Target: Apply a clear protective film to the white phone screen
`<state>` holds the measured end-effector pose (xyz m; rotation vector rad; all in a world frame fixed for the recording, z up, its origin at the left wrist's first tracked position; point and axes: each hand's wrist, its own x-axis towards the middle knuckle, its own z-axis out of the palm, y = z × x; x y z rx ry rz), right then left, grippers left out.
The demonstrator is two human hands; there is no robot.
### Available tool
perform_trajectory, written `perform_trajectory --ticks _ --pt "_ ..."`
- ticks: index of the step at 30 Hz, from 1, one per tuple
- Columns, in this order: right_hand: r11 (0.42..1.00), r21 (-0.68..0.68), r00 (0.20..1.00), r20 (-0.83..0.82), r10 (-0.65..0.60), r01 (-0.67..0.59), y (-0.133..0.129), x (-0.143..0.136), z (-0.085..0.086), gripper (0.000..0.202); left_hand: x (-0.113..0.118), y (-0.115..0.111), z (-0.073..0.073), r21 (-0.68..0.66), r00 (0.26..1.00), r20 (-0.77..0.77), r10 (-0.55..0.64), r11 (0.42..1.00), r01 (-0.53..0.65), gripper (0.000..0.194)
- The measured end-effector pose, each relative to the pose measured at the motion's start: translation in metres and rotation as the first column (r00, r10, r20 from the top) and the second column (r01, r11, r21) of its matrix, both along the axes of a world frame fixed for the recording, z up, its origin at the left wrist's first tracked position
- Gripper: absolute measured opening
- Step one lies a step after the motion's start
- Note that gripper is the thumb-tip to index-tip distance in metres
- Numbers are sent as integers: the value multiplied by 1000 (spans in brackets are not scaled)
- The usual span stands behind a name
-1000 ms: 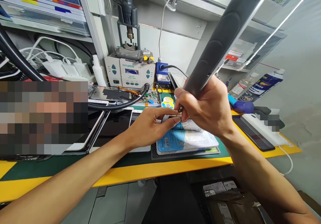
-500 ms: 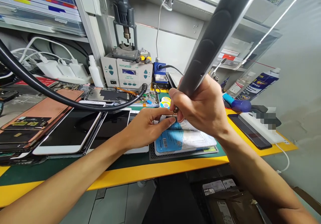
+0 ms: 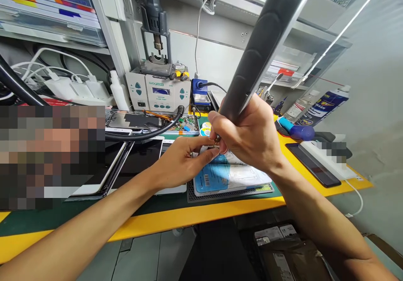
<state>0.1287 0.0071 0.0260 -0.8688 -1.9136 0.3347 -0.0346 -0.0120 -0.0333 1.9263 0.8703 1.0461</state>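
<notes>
Tool (image 3: 255, 58) — one, gripped by the right hand (image 3: 248, 140); left hand (image 3: 179, 163) beside its tip — grasp unclear; one blue-white packet (image 3: 218, 179) beneath.

The dark tool (image 3: 256, 48) looks like matt, grooved plastic, the blue-and-white package (image 3: 231, 177) smooth and glossy.

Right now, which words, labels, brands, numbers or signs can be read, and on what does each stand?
"LEAD FREE", faint, on the grey station.
Too small or blurred: all other text, including on the blue can, bottle label and blue package.
None shows on the dark tool.
</notes>
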Motion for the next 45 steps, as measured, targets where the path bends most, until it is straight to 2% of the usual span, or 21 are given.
perform_trajectory --ticks 6,13,21,27,34,40,45 --pt "998 -59 999 -40 -29 26 1 13 2 21 1 -2 2 -18 998 -27 64 998 -65 29" --pt "1000 -25 1000 -26 -1 0 -1 5 1 18 1 -1 2 4 999 -28 29 1000 -29 31" --pt "991 -127 996 -89 32 -43 -1 22 1 24 1 -2 1 26 998 -24 50 998 -49 26" --pt "996 -93 996 -93 10 -19 -1 16 -1 23 7 -2 1 45 996 -9 87 995 -87 21" --pt "989 -145 994 -105 15 -30 -2 27 1 24 7 0 -1 94 997 10 83 992 -84 18" --pt "995 -101 996 -87 -2 -7 -1 21 -1 22 8 0 -4 85 996 10 91 992 -91 20" --pt "990 -138 994 -104 24 -38 -2 29 -1 23 8 -1 -1 94 996 4 86 992 -86 19"
